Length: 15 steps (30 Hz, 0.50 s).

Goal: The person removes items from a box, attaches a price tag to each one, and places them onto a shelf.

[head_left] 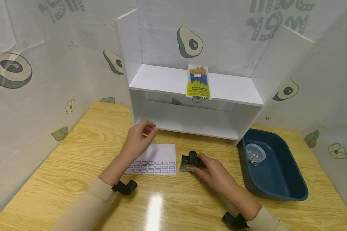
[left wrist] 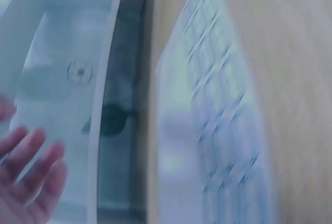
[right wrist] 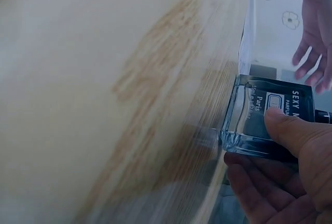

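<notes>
My right hand (head_left: 215,171) grips a dark glass perfume bottle (head_left: 186,163) with a round black cap, low over the table. In the right wrist view the thumb lies on the front of the bottle (right wrist: 249,112), at a small white label with a blue border (right wrist: 274,101). My left hand (head_left: 138,138) is raised over the left part of a white sticker sheet (head_left: 162,152), holding nothing, its fingers loosely bent. Rows of small blue-bordered labels (head_left: 151,167) fill the sheet's near part. Blurred fingers (left wrist: 31,172) of the left hand show in the left wrist view.
Behind the sheet stands a white two-level shelf (head_left: 167,78). A pack of artist brushes (head_left: 198,83) bearing a similar small label lies on its upper board. To the right sits a dark blue bin (head_left: 277,170) holding a clear round container (head_left: 255,154).
</notes>
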Motion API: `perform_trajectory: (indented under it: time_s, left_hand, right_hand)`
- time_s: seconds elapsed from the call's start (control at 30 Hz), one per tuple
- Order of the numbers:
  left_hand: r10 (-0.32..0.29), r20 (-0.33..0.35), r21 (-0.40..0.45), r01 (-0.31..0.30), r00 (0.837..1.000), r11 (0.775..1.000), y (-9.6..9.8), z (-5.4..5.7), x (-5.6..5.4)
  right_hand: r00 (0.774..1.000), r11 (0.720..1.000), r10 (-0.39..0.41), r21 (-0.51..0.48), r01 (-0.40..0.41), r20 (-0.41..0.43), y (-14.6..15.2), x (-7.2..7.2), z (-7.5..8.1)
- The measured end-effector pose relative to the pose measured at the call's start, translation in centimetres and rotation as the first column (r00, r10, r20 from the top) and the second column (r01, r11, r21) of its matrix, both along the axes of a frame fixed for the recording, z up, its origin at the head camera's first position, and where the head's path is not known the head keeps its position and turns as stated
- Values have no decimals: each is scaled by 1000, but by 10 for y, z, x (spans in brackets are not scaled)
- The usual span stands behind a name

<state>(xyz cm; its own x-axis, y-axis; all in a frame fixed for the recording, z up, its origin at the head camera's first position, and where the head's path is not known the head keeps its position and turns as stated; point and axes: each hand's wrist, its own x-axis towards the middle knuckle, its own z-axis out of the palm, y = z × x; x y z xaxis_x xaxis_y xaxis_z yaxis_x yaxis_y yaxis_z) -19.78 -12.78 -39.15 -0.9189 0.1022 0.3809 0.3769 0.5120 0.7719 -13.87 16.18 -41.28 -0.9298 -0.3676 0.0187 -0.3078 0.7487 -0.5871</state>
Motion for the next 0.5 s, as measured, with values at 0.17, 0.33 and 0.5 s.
perform_trajectory:
  time_s: [0.17,0.33,0.5]
  left_hand:
    - [274,-96,88,-266,957,960,-27,7,-17]
    - [339,-70,152,-326,938,933,-46,15,-33]
    - [262,-4,166,-258,965,952,-51,19,-46]
  right_hand:
    - [1000,1000,-5,-2,5,-5,1,1,-1]
    - [1000,1000,-6,-1,6,-14,1,1,-1]
    - [1000,1000,-11,-7,11,-7,1,1,0]
